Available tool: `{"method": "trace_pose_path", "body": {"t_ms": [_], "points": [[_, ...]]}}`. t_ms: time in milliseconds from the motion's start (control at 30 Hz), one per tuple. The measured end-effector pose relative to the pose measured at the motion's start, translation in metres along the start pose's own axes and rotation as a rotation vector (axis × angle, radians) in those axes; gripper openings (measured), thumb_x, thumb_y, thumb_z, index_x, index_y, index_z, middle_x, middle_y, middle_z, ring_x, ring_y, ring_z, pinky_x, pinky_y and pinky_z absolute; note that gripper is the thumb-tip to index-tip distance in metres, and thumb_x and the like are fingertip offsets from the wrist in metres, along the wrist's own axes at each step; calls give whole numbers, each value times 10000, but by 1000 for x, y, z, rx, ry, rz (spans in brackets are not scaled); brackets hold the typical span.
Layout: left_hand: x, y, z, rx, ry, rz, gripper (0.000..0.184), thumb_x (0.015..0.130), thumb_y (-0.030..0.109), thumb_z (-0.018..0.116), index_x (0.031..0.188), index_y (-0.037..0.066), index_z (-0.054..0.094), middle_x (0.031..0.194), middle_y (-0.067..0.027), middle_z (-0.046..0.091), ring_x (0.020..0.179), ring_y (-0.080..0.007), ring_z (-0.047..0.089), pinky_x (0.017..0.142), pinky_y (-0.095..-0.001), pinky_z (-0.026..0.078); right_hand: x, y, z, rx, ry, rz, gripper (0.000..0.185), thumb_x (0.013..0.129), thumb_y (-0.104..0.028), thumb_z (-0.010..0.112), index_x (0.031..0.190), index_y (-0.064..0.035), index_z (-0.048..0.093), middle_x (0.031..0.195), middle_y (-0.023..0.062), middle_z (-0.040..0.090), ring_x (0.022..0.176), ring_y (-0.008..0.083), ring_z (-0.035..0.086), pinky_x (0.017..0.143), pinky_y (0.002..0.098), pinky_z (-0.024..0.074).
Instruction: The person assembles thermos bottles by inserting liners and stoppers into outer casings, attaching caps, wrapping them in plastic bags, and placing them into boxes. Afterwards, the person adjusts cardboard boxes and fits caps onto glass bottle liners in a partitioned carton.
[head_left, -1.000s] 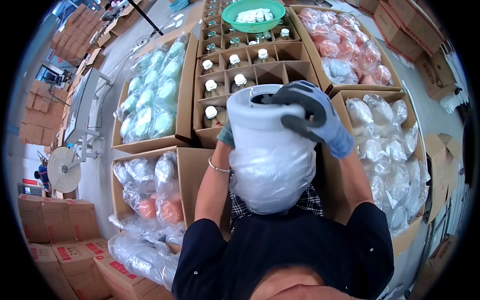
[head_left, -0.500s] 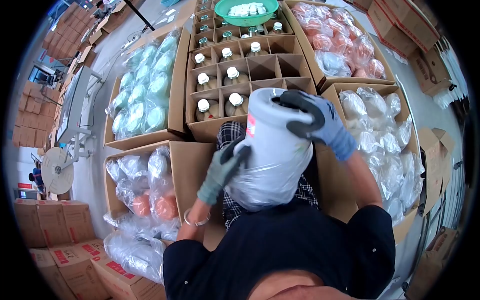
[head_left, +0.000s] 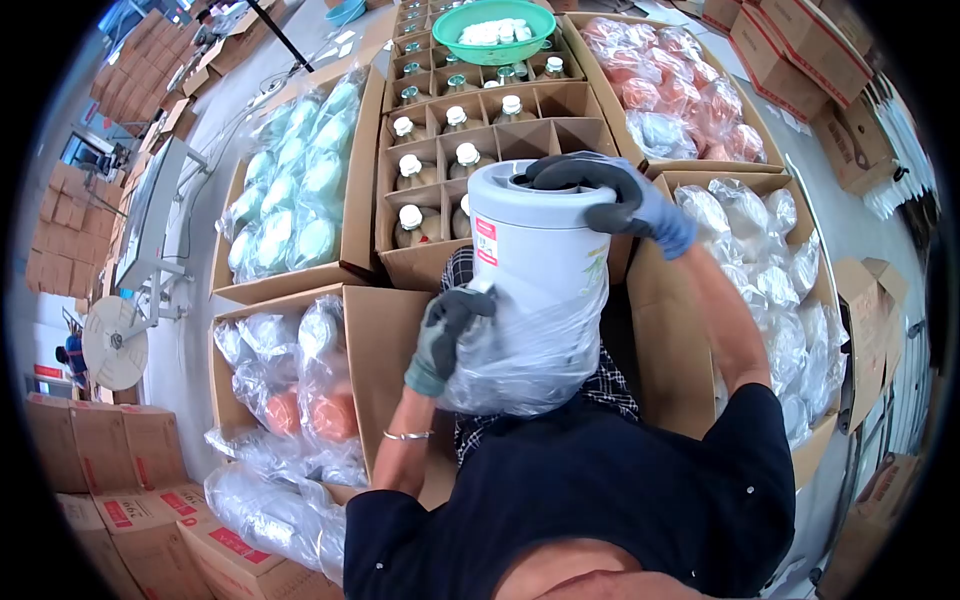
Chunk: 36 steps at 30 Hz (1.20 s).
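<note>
A light grey plastic cylinder point(head_left: 545, 255) with a round rim, a red-and-white label point(head_left: 485, 242) and a printed plant pattern stands on my lap, tilted slightly. A clear plastic bag point(head_left: 530, 375) is bunched around its lower part. My right hand point(head_left: 600, 195), in a grey-blue glove with dark palm, grips the top rim, fingers hooked over the opening and thumb outside. On the cylinder's left side, my gloved left hand point(head_left: 452, 330) is closed, its fingers pinched at the upper edge of the bag. Its fingertips partly hide what they hold.
Ahead is a divided carton point(head_left: 430, 265) of white-capped bottles point(head_left: 411, 217), with a green basin point(head_left: 495, 50) of white caps beyond. Cartons of bagged green point(head_left: 315, 175), orange point(head_left: 680, 95) and clear parts point(head_left: 760, 290) surround me. Another carton point(head_left: 400, 320) stands left of my knees.
The cylinder has turned and tipped, so its label faces me more. My left hand has gone from lying against the side to pinching the bag lower down. My right hand remains on the rim.
</note>
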<state>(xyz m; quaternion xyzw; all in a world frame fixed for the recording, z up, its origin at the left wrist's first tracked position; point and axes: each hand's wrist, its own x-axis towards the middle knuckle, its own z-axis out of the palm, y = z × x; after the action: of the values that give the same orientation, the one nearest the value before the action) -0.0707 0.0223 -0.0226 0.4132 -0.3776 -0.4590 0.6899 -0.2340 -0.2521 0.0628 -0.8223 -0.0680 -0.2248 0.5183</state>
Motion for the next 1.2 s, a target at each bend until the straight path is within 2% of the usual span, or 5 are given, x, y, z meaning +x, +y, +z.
{"method": "trace_pose_path", "body": {"t_ms": [200, 733, 933, 1033, 1200], "points": [[15, -3, 121, 233, 29, -191, 356, 916, 71, 550, 1262, 3, 505, 1167, -44, 606, 752, -44, 556, 667, -187, 463, 6, 24, 29, -347, 312, 433, 343, 859, -315, 621, 989, 2, 642, 843, 125, 664, 794, 148, 624, 750, 303, 486], [18, 61, -10, 1035, -186, -206, 887, 662, 72, 790, 1432, 49, 350, 1244, -143, 578, 1121, -218, 554, 949, -315, 434, -14, 68, 15, 569, 441, 316, 486, 951, -387, 517, 1230, 10, 552, 1171, 78, 610, 1078, 152, 563, 954, 291, 439], [132, 165, 15, 675, 265, 454, 228, 885, 127, 571, 1048, -9, 651, 804, -49, 656, 640, -111, 592, 563, -230, 465, 1, 18, 30, 108, 108, -87, 921, 639, -433, 792, 1353, 5, 410, 1391, 132, 421, 1291, 256, 399, 1082, 373, 325], [198, 118, -28, 266, 220, 277, 221, 887, 142, 586, 1044, -4, 641, 851, -49, 648, 682, -113, 593, 598, -231, 473, 0, -18, 35, -468, 109, -206, 940, 552, -362, 813, 1331, -5, 425, 1286, 185, 471, 1227, 362, 429, 1064, 417, 337], [123, 18, -87, 1594, -84, 542, 649, 816, 144, 642, 1380, -29, 371, 1344, -215, 458, 1243, -365, 452, 1035, -414, 368, -43, 47, -7, -377, 444, 439, 771, 700, -535, 739, 1213, 2, 534, 1173, 182, 557, 1086, 310, 554, 950, 386, 440]]}}
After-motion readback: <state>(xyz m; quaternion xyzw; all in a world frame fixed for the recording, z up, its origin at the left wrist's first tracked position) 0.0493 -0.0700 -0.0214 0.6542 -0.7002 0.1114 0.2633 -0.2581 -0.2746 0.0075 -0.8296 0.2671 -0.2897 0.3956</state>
